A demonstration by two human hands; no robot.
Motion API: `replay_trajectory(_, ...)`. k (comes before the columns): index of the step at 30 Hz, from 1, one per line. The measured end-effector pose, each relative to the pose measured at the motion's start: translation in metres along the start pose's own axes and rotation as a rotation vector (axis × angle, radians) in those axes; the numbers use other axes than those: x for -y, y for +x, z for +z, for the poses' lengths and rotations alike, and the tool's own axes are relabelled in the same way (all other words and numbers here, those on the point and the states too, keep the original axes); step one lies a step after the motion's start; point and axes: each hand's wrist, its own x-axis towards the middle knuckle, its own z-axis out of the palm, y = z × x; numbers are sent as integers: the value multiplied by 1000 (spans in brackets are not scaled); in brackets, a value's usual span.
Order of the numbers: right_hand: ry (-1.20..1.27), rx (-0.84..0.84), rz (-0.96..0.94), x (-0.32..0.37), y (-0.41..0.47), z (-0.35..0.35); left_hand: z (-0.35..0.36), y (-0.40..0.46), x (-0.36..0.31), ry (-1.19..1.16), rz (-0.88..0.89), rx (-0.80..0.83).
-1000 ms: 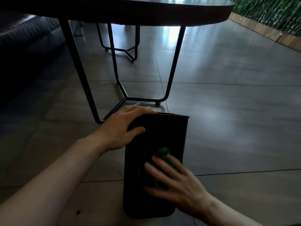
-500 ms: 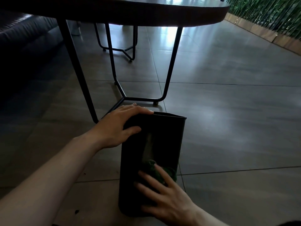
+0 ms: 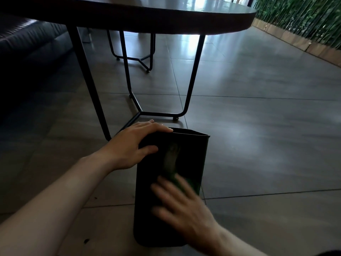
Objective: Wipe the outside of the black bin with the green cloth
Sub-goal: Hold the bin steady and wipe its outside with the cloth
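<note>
While it lies tipped on the tiled floor [image 3: 258,145] with its open mouth turned away from the person, the black bin [image 3: 166,215] shows one long side face upward, and both hands work on that face. Against the bin's upper side, nearer its closed base than its mouth, the right hand [image 3: 184,206] presses the green cloth [image 3: 178,182] with fingers spread and fairly straight; the hand is blurred, and only a small green patch of cloth shows past the fingertips. At the bin's mouth end the left hand [image 3: 136,145] grips the near corner of the rim, its fingers curled over the edge and its thumb lying on the upper side. A dull reflection of a hand shows on the bin's glossy surface between the two hands. Just beyond the bin's mouth stands the black metal leg frame [image 3: 191,85] of a dark oval table [image 3: 166,17]. Left of the bin and farther back sits a dark sofa [image 3: 27,48]. Well to the bin's right, a green plant wall [image 3: 304,17] runs along the floor's edge.
</note>
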Motion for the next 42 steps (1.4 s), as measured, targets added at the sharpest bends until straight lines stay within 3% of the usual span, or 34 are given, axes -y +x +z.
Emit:
replay_trajectory(2,-52,128,-180,13,-29,5,1,-2,-2,-2,-9,1)
replay_trajectory(4,-53,115,-177,5,-34,-2,1,-2,-5,5,-9,-3)
replay_trajectory(9,94,-229,270,-52,27,-39,4,4,-10,48,36,20)
replay_trajectory(12,110,-287,436,-55,54,-40,5,6,-9,58,56,10)
replay_trajectory(14,63,-223,346,-38,42,-26,4,5,-4,35,40,5)
replay_trajectory(17,-10,-41,0,-1,-5,3,-1,0,2,6,-6,-2)
replay_trajectory(19,-167,73,-221,11,-39,18,-1,-1,0,3,-10,8)
replay_trajectory(21,-361,74,-337,6,-57,24,1,-1,-5,2,-5,24)
replay_trajectory(23,-390,46,-362,-7,-58,22,2,0,-8,3,4,30)
replay_trajectory(27,-113,115,-357,-15,-42,2,1,0,-9,-20,-12,24)
replay_trajectory(33,18,-224,177,-49,21,-38,4,5,-16,-22,39,28)
replay_trajectory(36,29,-273,311,-48,39,-38,4,7,-15,-18,52,29)
replay_trajectory(38,47,-206,261,-29,32,-25,4,8,-14,-28,43,35)
replay_trajectory(42,26,2,-72,17,-13,11,5,7,-15,-16,38,41)
